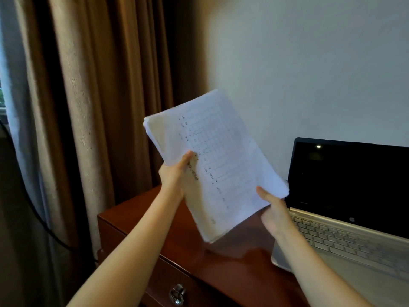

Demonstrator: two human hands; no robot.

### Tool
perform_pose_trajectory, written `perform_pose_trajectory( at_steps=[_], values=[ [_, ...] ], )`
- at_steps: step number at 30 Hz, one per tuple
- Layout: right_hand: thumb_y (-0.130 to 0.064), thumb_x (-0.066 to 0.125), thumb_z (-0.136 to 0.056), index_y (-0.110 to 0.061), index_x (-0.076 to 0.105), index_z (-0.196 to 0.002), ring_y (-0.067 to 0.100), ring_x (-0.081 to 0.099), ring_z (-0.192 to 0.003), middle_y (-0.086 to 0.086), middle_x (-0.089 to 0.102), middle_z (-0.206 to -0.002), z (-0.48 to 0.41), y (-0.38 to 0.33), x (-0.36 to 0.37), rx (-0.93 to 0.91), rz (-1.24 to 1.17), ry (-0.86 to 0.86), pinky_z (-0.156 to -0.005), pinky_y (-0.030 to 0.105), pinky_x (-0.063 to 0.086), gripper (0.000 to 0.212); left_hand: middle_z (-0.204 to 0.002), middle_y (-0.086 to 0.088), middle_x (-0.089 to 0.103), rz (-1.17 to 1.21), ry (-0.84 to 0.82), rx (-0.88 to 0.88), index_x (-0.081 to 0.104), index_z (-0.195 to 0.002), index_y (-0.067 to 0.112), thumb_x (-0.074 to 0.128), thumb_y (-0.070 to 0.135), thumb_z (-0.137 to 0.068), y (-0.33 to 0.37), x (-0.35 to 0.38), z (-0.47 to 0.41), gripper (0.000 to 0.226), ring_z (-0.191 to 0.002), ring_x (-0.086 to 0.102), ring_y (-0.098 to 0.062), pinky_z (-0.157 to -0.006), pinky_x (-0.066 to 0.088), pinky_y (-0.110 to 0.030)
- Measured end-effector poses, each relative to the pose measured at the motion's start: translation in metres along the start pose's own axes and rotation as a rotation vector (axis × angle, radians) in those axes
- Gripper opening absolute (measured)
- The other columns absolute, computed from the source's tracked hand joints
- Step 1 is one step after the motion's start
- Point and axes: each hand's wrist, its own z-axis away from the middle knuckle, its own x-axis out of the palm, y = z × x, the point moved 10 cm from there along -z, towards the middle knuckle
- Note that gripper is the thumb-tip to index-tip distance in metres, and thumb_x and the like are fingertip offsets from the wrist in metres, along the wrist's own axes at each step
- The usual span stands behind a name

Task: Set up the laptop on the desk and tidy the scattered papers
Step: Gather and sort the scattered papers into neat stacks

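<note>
- Papers (221,165) form one stack, lifted clear of the desk and tilted from upper left down to lower right, with a printed table facing the camera.
- Left hand (173,173) pinches the stack's left edge, thumb on the top sheet and fingers hidden behind. Right hand (274,212) grips the lower right corner the same way, thumb on top. The hands are apart, one at each side.
- Sheet edges near the upper left corner look fanned and uneven, so the stack seems not yet squared. A slack pinch on either side could let inner sheets slide out and scatter.
- Desk (199,251), dark red wood with a drawer handle (177,293) at its front, lies below the stack. Its glossy top could let the stack skid if it is tapped down at an angle.
- Laptop (345,218) stands open on the desk just beside the right hand, with the screen dark and the keyboard showing. The stack's lower right corner is close to the screen edge, so a swing that way could knock the lid.
- Curtain (99,107) hangs left of the desk, with a dark cable (33,207) beside it and a plain wall (309,63) behind. Sheets dropped off the desk's left end could slip down by the curtain, out of easy reach.
</note>
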Motion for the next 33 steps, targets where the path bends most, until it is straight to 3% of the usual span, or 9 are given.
perform_pose_trajectory(
  at_steps=[4, 8, 13, 18, 22, 25, 27, 30, 33],
  values=[
    [0.001, 0.063, -0.083, -0.004, 0.062, -0.103, 0.015, 0.069, -0.071, 0.009, 0.068, -0.094, 0.001, -0.022, -0.008, -0.099, 0.478, -0.051, -0.064, 0.025, 0.056, 0.021, -0.089, -0.003, 0.066, -0.186, -0.141, 0.098, 0.062, -0.085, 0.016, 0.077, 0.017, -0.075, 0.019, 0.014, 0.006, 0.018, -0.075, 0.064, -0.015, -0.058, 0.055, -0.025],
    [0.000, 0.060, -0.088, -0.004, 0.057, -0.118, 0.023, 0.060, -0.096, 0.007, 0.063, -0.105, 0.001, -0.040, 0.013, -0.192, 0.532, -0.013, -0.089, 0.034, 0.046, 0.031, -0.090, -0.006, 0.067, -0.258, -0.250, 0.121, 0.064, -0.085, 0.014, 0.078, 0.019, -0.073, 0.018, 0.036, 0.014, 0.019, -0.082, 0.066, -0.024, -0.066, 0.056, -0.032],
    [-0.009, 0.066, -0.083, -0.014, 0.056, -0.110, 0.019, 0.059, -0.099, -0.002, 0.064, -0.098, 0.007, -0.064, 0.034, -0.273, 0.517, -0.096, -0.086, 0.029, 0.045, 0.029, -0.091, 0.000, 0.066, -0.282, -0.344, 0.256, 0.062, -0.089, 0.020, 0.077, 0.021, -0.075, 0.052, 0.054, 0.015, 0.020, -0.083, 0.066, -0.017, -0.064, 0.057, -0.025],
    [-0.065, 0.084, -0.031, -0.022, 0.059, -0.104, 0.015, 0.064, -0.099, -0.004, 0.068, -0.103, -0.001, -0.093, 0.049, -0.305, 0.406, -0.164, -0.084, 0.029, 0.050, 0.089, -0.096, 0.004, 0.062, -0.295, -0.443, 0.410, 0.053, -0.103, 0.024, 0.067, 0.039, -0.065, 0.091, 0.069, 0.024, 0.043, -0.081, 0.063, -0.007, -0.056, 0.050, -0.012],
    [-0.070, 0.082, -0.025, -0.026, 0.059, -0.110, 0.008, 0.062, -0.104, -0.004, 0.067, -0.113, -0.002, -0.102, 0.076, -0.329, 0.381, -0.237, -0.084, 0.023, 0.049, 0.098, -0.102, 0.002, 0.061, -0.289, -0.449, 0.420, 0.051, -0.111, 0.023, 0.068, 0.044, -0.064, 0.092, 0.073, 0.022, 0.054, -0.086, 0.062, -0.010, -0.060, 0.052, -0.017],
    [-0.067, 0.084, -0.019, -0.021, 0.059, -0.110, 0.017, 0.061, -0.109, 0.000, 0.066, -0.113, -0.005, -0.095, 0.072, -0.284, 0.376, -0.218, -0.096, 0.035, 0.047, 0.105, -0.107, 0.002, 0.062, -0.276, -0.402, 0.368, 0.048, -0.123, 0.018, 0.069, 0.047, -0.062, 0.081, 0.058, 0.011, 0.070, -0.089, 0.063, -0.009, -0.060, 0.052, -0.017],
    [-0.061, 0.087, -0.022, -0.020, 0.061, -0.106, 0.021, 0.059, -0.112, 0.000, 0.067, -0.110, -0.002, -0.085, 0.072, -0.227, 0.414, -0.238, -0.102, 0.039, 0.043, 0.097, -0.108, -0.001, 0.064, -0.307, -0.442, 0.307, 0.054, -0.118, 0.019, 0.073, 0.051, -0.056, 0.065, 0.056, 0.010, 0.073, -0.092, 0.065, -0.015, -0.066, 0.054, -0.023],
    [-0.031, 0.086, -0.056, -0.017, 0.062, -0.104, 0.024, 0.060, -0.111, 0.000, 0.068, -0.104, -0.005, -0.078, 0.077, -0.197, 0.461, -0.229, -0.102, 0.040, 0.043, 0.056, -0.102, -0.004, 0.066, -0.310, -0.472, 0.235, 0.061, -0.103, 0.022, 0.074, 0.045, -0.059, 0.052, 0.058, 0.011, 0.051, -0.093, 0.065, -0.023, -0.073, 0.055, -0.033],
    [-0.015, 0.074, -0.073, -0.018, 0.062, -0.101, 0.021, 0.062, -0.104, 0.000, 0.068, -0.103, -0.008, -0.080, 0.089, -0.206, 0.457, -0.242, -0.091, 0.034, 0.047, 0.031, -0.093, 0.000, 0.065, -0.339, -0.455, 0.232, 0.060, -0.099, 0.022, 0.076, 0.030, -0.075, 0.054, 0.062, 0.007, 0.030, -0.085, 0.064, -0.016, -0.061, 0.054, -0.024]
  ],
)
